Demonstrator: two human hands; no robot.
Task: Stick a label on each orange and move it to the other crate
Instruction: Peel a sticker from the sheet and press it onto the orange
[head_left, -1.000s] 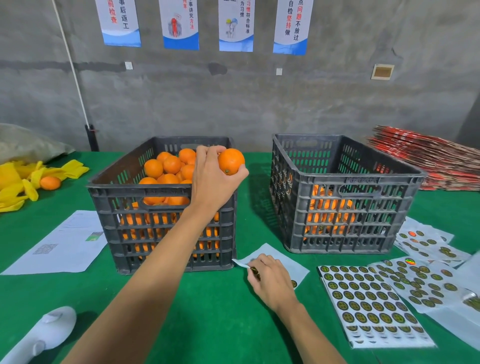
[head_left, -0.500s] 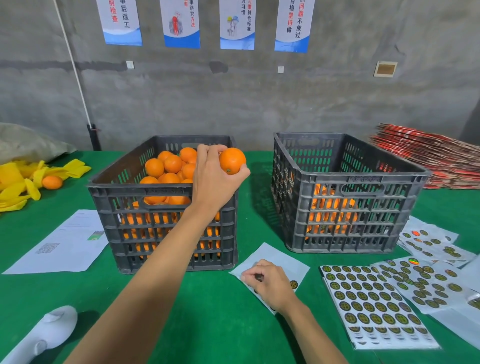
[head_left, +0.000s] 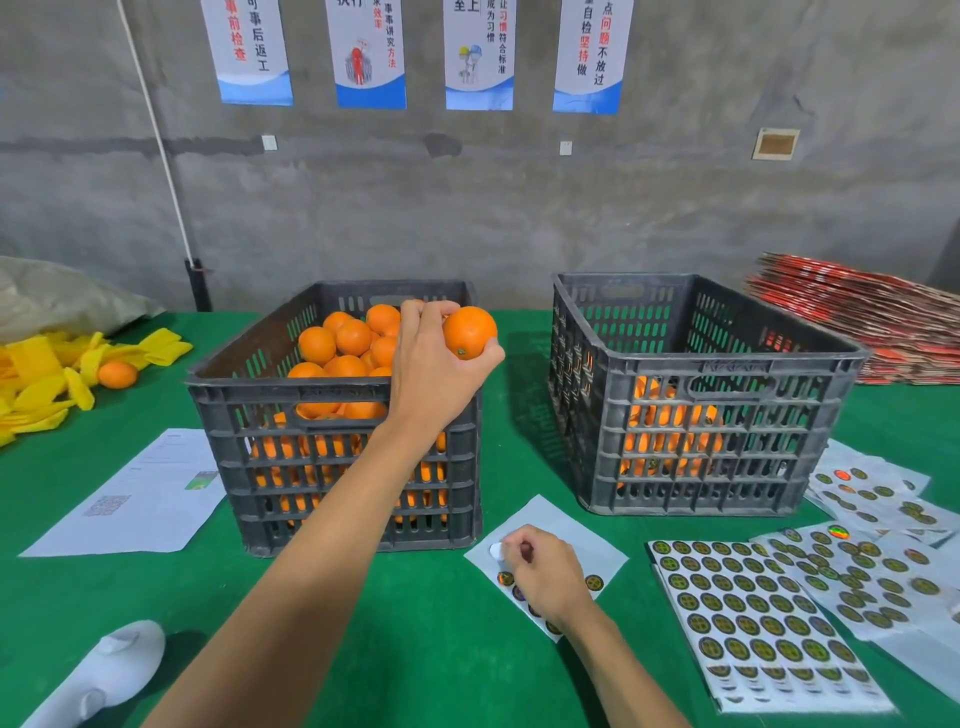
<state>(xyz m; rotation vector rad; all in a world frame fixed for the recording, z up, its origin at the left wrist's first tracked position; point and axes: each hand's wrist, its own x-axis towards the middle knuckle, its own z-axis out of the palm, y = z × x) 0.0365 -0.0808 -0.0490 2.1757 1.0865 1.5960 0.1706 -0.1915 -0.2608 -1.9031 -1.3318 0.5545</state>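
My left hand (head_left: 434, 364) grips an orange (head_left: 469, 331) above the right rim of the left crate (head_left: 337, 415), which is heaped with oranges. Down on the green table, my right hand (head_left: 540, 571) rests with curled fingers on a small label sheet (head_left: 571, 525) between the crates, pinching at a label near the sheet's left edge. The right crate (head_left: 701, 415) holds a low layer of oranges, seen through its slats.
Full label sheets (head_left: 753, 618) lie at the right front. A white paper (head_left: 135, 493) lies left of the left crate. Yellow wrappers and a loose orange (head_left: 117, 374) sit far left. A white object (head_left: 98, 675) sits at the front left, flat cartons (head_left: 857, 322) at the back right.
My left hand has kept the orange raised over the left crate's rim. My right hand has shifted slightly on the small label sheet, working at a label.
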